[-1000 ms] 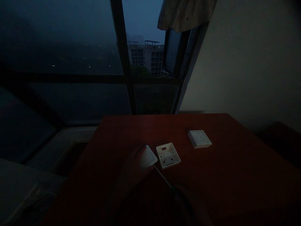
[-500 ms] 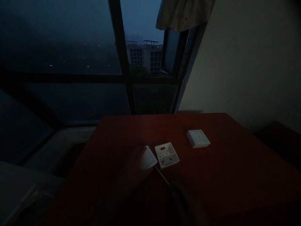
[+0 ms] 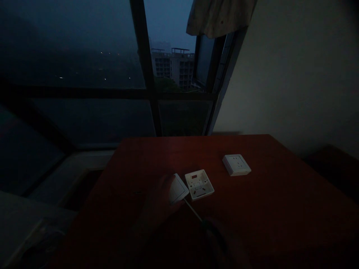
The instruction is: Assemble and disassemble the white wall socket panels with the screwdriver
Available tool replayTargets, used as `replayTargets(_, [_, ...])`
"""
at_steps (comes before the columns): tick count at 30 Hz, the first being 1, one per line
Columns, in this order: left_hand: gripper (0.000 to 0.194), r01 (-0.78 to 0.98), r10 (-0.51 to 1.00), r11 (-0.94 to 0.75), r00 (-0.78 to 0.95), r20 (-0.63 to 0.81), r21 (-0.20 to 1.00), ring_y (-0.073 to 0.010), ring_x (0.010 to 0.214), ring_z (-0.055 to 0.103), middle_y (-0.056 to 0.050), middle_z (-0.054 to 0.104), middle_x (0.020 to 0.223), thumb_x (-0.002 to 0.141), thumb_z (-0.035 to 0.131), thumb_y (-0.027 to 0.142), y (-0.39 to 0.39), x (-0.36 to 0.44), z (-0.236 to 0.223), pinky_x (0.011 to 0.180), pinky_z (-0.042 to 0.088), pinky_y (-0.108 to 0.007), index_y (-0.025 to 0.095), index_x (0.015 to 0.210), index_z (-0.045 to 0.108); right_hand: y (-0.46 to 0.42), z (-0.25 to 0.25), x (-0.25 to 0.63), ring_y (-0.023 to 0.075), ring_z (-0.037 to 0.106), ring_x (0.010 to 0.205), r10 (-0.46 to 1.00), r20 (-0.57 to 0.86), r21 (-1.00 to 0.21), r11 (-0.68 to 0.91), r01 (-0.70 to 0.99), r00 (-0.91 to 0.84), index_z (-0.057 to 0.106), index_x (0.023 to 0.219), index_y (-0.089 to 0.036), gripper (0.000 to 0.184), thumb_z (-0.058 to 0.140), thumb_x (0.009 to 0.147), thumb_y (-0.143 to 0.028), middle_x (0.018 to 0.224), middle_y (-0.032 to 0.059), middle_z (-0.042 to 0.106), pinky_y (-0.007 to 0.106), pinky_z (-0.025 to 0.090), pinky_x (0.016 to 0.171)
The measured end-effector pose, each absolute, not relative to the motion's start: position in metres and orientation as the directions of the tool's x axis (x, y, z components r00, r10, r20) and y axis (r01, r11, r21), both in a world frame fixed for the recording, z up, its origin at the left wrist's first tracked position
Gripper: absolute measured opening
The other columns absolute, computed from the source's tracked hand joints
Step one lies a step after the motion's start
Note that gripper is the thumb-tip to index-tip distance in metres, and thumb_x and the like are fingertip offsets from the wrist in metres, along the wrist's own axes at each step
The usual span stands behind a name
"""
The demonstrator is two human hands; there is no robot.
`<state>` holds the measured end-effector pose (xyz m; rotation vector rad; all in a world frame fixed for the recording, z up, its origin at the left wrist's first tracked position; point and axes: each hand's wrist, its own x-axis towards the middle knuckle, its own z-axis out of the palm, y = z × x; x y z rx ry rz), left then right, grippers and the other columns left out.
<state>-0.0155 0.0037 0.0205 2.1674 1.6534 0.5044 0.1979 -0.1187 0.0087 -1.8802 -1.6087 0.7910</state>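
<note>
My left hand [image 3: 159, 200] is closed on a white switch plate [image 3: 178, 189], its fingers along the left and lower edges, the plate tilted over the table. In the dim light my right hand [image 3: 221, 239] grips a screwdriver [image 3: 193, 210] by its dark handle. The thin shaft reaches up and left, and its tip meets the plate's lower edge. Just right of the plate lies an open white back box [image 3: 199, 185], its hollow side up with slots and screw holes showing.
A white wall socket on its box [image 3: 237, 164] rests farther back to the right on the reddish-brown table [image 3: 179, 149]. Behind the table stand a dark-framed window [image 3: 153, 112] and a pale wall [image 3: 294, 74]. A curtain [image 3: 220, 18] hangs at the top.
The switch plate has shifted very slightly to the right in my left hand. The screwdriver stays at its lower edge, and the back box and wall socket have not moved.
</note>
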Motion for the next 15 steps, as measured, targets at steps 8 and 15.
replayTargets(8, [0.081,0.819,0.935,-0.345,0.343,0.091,0.459,-0.0312,0.124,0.042,-0.007,0.037,0.141,0.063,0.074,0.037,0.0,-0.012,0.019,0.101,0.038,-0.042,0.027,0.135,0.038,-0.11,0.011,0.195,0.0215,0.061,0.106,0.985,-0.136,-0.718,-0.169,0.675,0.103,0.064,0.115,-0.023,0.038,0.044,0.087,-0.04,0.117,0.0051,0.066,0.031,0.048,0.092])
replayTargets(15, [0.08,0.82,0.959,-0.273,0.27,0.08,0.503,-0.0318,0.125,0.04,-0.009,0.038,0.14,0.064,0.073,0.039,0.002,-0.016,0.02,0.104,0.035,-0.043,0.024,0.135,0.039,-0.113,0.01,0.199,0.0221,0.062,0.105,0.982,-0.146,-0.732,-0.191,0.654,0.123,0.065,0.112,-0.024,0.038,0.045,0.086,-0.042,0.116,0.0047,0.067,0.031,0.049,0.09])
